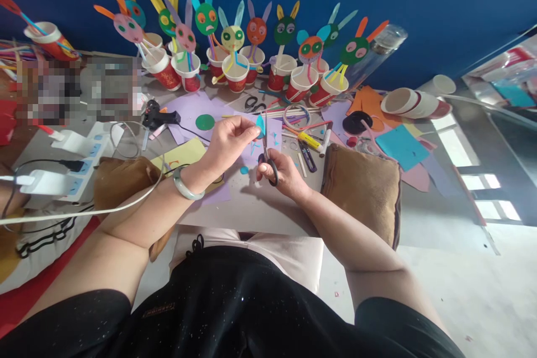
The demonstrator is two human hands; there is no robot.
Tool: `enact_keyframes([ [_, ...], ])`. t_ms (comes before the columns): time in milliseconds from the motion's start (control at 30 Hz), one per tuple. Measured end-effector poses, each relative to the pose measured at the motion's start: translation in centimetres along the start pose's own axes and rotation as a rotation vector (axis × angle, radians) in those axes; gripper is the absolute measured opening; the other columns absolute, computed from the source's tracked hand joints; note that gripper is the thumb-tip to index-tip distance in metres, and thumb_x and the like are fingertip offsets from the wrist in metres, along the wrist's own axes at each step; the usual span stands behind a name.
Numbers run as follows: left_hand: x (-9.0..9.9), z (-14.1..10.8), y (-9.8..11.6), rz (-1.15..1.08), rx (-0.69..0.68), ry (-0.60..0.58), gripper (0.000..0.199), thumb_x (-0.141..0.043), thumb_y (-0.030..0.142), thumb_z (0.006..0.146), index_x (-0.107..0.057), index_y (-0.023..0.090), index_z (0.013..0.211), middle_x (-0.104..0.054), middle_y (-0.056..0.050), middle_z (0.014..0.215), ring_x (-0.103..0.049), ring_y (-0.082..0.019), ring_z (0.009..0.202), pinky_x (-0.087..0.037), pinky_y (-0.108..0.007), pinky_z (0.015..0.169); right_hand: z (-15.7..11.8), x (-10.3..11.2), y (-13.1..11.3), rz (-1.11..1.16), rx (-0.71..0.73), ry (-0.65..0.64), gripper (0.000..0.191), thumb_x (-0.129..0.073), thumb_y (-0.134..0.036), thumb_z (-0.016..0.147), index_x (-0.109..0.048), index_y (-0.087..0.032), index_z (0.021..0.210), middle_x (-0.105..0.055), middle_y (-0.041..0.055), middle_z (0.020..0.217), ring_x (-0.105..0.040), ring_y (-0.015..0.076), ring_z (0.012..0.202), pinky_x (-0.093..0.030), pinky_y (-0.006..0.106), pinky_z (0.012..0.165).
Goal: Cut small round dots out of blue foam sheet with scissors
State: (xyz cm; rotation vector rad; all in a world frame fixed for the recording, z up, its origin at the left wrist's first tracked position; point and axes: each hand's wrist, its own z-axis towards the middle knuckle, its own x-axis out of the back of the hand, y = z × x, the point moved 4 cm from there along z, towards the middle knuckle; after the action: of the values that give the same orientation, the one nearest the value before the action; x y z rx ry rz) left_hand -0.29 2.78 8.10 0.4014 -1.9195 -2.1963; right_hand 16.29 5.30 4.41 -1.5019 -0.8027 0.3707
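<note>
Between the thumb and fingers of my left hand [232, 137] is a small piece of blue paper [260, 124]. My right hand [286, 172] grips a pair of scissors [272, 168] by the dark handles, blades pointing up and away from me. The blades stand right beside the blue paper; whether they are cutting into it I cannot tell. Under the hands lies light purple paper [274, 128] with small blue scraps on it. A blue paper disc [244, 170] rests on the table near my right hand.
Paper cups with rabbit-faced paper figures [237, 70] line the back. At left are a glue gun [161, 117] and a power strip [86, 165] with cables. A brown cushion [363, 187] lies at right, near stacked cups [415, 103] and blue paper [401, 146]. A yellow marker [309, 141] lies mid-table.
</note>
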Motion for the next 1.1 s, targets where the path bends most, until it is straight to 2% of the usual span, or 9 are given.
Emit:
enact_keyframes([
  [767,0.12,0.15,-0.4,-0.038,-0.022,-0.007,0.02,-0.079,0.032,0.076,-0.068,0.019,0.066,-0.069,0.0,0.065,-0.063,-0.011,0.065,-0.052,-0.025,0.065,0.18,-0.03,0.11,0.004,0.027,0.058,0.079,-0.071,-0.1,0.064,-0.049,-0.024,0.069,-0.064,-0.0004,0.053,-0.044,0.0109,0.049,-0.033,0.026,0.054],
  [1100,0.25,0.18,-0.48,-0.014,-0.023,0.002,0.02,-0.078,0.032,0.078,-0.069,0.019,0.066,-0.069,0.0,0.064,-0.062,-0.012,0.065,-0.051,-0.024,0.063,-0.01,0.1,-0.17,-0.029,0.028,0.071,0.078,-0.07,-0.1,0.067,-0.05,-0.024,0.069,-0.064,0.0002,0.054,-0.046,0.0115,0.05,-0.035,0.027,0.054],
])
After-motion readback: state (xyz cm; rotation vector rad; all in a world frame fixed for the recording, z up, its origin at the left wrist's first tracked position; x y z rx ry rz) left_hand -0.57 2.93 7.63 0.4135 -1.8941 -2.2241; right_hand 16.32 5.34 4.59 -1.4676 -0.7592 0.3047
